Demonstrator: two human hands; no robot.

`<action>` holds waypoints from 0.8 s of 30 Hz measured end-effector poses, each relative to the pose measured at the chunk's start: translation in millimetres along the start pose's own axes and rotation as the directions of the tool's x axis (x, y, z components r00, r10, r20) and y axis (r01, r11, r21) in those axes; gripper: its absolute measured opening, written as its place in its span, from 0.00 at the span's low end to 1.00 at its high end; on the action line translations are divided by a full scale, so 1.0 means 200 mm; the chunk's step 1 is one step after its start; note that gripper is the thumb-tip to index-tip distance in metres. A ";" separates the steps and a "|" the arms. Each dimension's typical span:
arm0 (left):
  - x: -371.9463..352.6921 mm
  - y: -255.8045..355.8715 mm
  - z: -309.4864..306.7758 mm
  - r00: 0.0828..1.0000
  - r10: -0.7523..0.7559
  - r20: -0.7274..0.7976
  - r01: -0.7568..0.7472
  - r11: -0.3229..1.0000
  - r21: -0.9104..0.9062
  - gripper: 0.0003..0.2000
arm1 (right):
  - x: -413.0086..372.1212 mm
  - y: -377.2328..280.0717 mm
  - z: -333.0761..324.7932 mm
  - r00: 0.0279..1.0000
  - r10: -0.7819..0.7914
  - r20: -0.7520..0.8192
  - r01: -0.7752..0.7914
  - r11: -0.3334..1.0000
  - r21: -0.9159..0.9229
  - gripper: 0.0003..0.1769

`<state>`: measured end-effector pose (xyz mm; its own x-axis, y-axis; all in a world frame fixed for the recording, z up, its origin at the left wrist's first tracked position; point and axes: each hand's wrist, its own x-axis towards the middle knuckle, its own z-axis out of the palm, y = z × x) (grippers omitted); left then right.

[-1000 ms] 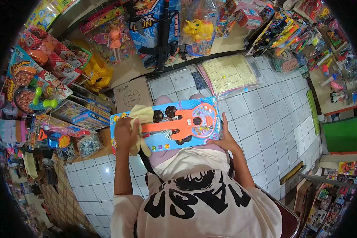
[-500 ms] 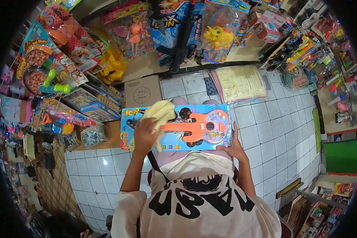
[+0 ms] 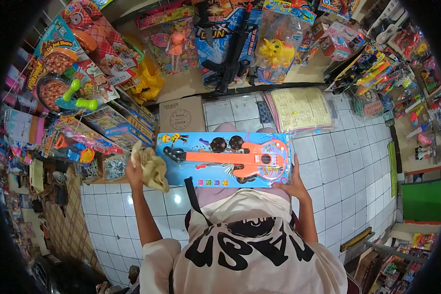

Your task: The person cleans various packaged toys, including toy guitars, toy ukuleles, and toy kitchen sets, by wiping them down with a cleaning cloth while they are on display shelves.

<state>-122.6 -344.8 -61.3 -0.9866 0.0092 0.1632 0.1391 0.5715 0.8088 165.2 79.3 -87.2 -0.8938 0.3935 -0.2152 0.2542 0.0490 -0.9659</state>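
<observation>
Since half a second ago, has drawn the left hand [image 3: 134, 170] off the face of the toy guitar package [image 3: 224, 159] and out past its left edge, taking the yellow cloth [image 3: 153, 169] along. Holds the package flat across the lap, long side running left to right, orange guitar facing up, left end just beside the cloth; cannot tell whether touching. Grips the cloth bunched in closed left fingers, loose folds hanging over the white tiled floor [image 3: 112, 215]. Clasps the package's lower right corner with the right hand [image 3: 291, 185], fingers curled against the right edge, thumb hidden. Has open floor below the left hand and to the right of the package. Faces a cardboard box [image 3: 182, 115] just beyond the package's upper left corner and a stack of printed sheets [image 3: 301, 108] beyond the upper right corner. Sits hemmed in on the left by boxed toys [image 3: 108, 127], close to the cloth.
</observation>
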 end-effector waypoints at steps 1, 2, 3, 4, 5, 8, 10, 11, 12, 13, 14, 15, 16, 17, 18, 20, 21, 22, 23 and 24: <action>-0.01 0.05 -0.03 1.000 -0.018 -0.024 0.016 0.996 -0.092 0.16 | 0.00 0.00 -0.02 1.000 0.003 0.002 -0.002 0.997 -0.082 0.77; -0.02 0.07 -0.05 0.998 -0.039 -0.047 0.029 0.982 -0.185 0.15 | 0.00 0.00 -0.04 1.000 0.005 0.005 -0.004 0.986 -0.165 0.78; -0.03 0.09 -0.07 0.996 -0.060 -0.069 0.039 0.960 -0.277 0.15 | 0.00 0.00 -0.05 1.000 0.006 0.006 -0.004 0.969 -0.247 0.78; -0.05 0.15 -0.10 0.997 -0.073 -0.029 0.061 0.949 -0.310 0.14 | 0.00 -0.15 -0.02 0.988 0.154 0.024 -0.121 0.853 -0.507 0.77; -0.06 0.19 -0.11 0.999 -0.034 -0.028 0.023 0.952 -0.306 0.13 | 0.01 -0.41 0.02 0.955 0.296 -0.002 -0.205 0.656 -0.727 0.76; -0.08 0.31 -0.09 0.995 0.098 -0.016 -0.099 0.965 -0.243 0.10 | 0.18 -0.61 0.08 0.979 0.063 0.194 0.106 0.658 -0.745 0.71; -0.06 0.49 -0.05 0.957 0.290 0.035 -0.275 0.936 -0.220 0.09 | 0.32 -0.68 0.16 0.935 -0.192 0.299 0.347 0.677 -0.649 0.65; -0.05 0.57 -0.03 0.923 0.381 0.061 -0.361 0.908 -0.210 0.09 | 0.38 -0.73 0.23 0.919 -0.242 0.312 0.393 0.634 -0.666 0.61; -0.03 0.63 0.00 0.929 0.353 0.113 -0.330 0.926 -0.186 0.09 | 0.45 -0.77 0.28 0.873 -0.323 0.366 0.482 0.692 -0.538 0.58; -0.01 0.73 0.02 0.896 0.417 0.150 -0.389 0.902 -0.189 0.09 | 0.50 -0.82 0.32 0.816 -0.408 0.410 0.561 0.728 -0.394 0.55; 0.01 0.85 0.05 0.860 0.475 0.186 -0.443 0.876 -0.190 0.10 | 0.53 -0.88 0.36 0.804 -0.406 0.434 0.521 0.834 -0.184 0.50; 0.04 0.95 0.08 0.820 0.528 0.223 -0.495 0.848 -0.190 0.10 | 0.57 -0.93 0.41 0.787 -0.471 0.399 0.552 0.826 -0.112 0.47; 0.10 1.00 0.13 0.792 0.553 0.260 -0.493 0.830 -0.261 0.11 | 0.62 -0.99 0.44 0.768 -0.531 0.358 0.581 0.813 -0.040 0.45; 0.16 1.04 0.20 0.760 0.578 0.298 -0.485 0.809 -0.332 0.13 | 0.67 -1.04 0.46 0.750 -0.583 0.311 0.605 0.795 0.031 0.42; 0.22 1.11 0.28 0.784 0.555 0.279 -0.443 0.815 -0.374 0.14 | 0.73 -1.10 0.47 0.759 -0.574 0.307 0.547 0.818 0.176 0.41; 0.37 1.28 0.40 0.812 0.521 0.262 -0.385 0.816 -0.431 0.17 | 0.91 -1.20 0.42 0.762 -0.582 0.284 0.495 0.806 0.325 0.28; 0.47 1.37 0.44 0.819 0.511 0.261 -0.368 0.816 -0.445 0.17 | 0.98 -1.27 0.37 0.804 -0.539 0.251 0.492 0.840 0.227 0.15; 0.56 1.45 0.48 0.810 0.540 0.230 -0.369 0.773 -0.516 0.17 | 1.00 -1.38 0.33 0.829 -0.522 0.202 0.497 0.852 0.165 0.11; 0.65 1.53 0.51 0.800 0.567 0.198 -0.369 0.724 -0.583 0.18 | 1.01 -1.50 0.28 0.849 -0.507 0.151 0.497 0.862 0.102 0.09; 0.74 1.60 0.53 0.818 0.543 0.190 -0.355 0.736 -0.577 0.18 | 1.10 -1.57 0.23 0.800 -0.592 0.094 0.586 0.806 0.086 0.09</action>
<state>-232.5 -73.9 161.8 -0.7477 0.4736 0.4655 0.5019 -0.0559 0.8631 -128.9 108.8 161.4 -0.9005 0.1998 0.3862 -0.3508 0.1907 -0.9168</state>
